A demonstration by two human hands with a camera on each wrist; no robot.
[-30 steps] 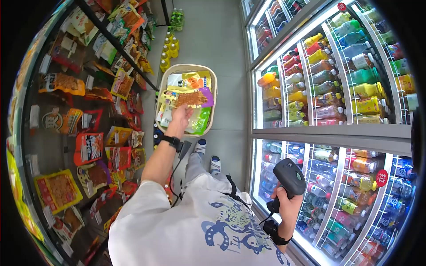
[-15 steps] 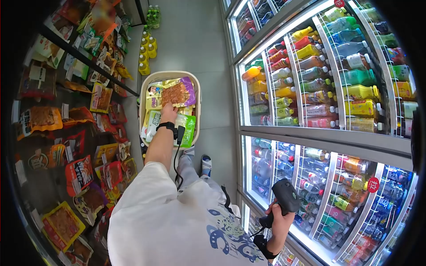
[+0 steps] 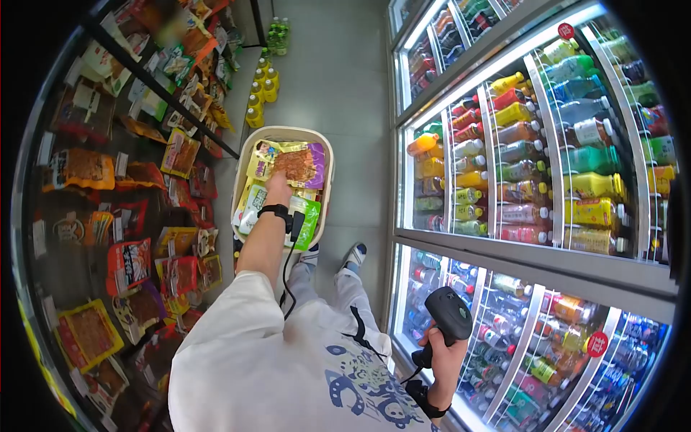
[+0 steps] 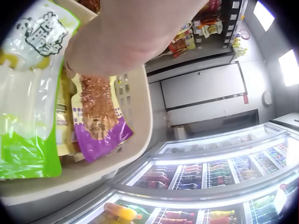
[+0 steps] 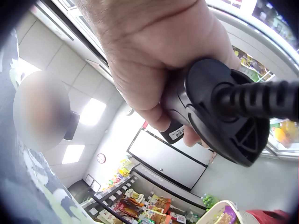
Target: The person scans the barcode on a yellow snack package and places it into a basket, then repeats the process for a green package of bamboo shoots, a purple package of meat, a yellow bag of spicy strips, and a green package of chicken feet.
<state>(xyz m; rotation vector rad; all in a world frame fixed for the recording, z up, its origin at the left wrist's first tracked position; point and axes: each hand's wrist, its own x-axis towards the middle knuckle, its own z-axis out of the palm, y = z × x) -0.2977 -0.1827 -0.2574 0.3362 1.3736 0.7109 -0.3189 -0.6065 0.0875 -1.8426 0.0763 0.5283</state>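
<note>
- Your left hand [image 3: 278, 189] is down in the basket, right on the yellow-and-purple snack packet [image 3: 311, 160]. Your fingertips are hidden, so I honestly can't tell if you're pinching it or just resting on it.
- That packet lies inside the cream basket [image 4: 141, 101], at the end away from you, picture of the food facing up.
- The green-and-white packet [image 3: 307, 216] sits in there too, on the side nearer you, under your wrist.
- Your right hand [image 3: 448, 356] is wrapped round the handle of the black scanner [image 3: 448, 314], well apart from the basket, with a coiled cable [image 5: 261, 100] coming off the grip.
- Basket's on the grey floor [image 3: 360, 86], just ahead of your feet.
- Hanging snack bags on your left, bottle-filled fridges [image 3: 533, 266] on your right, yellow bottles [image 3: 270, 91] on the floor past the basket.
</note>
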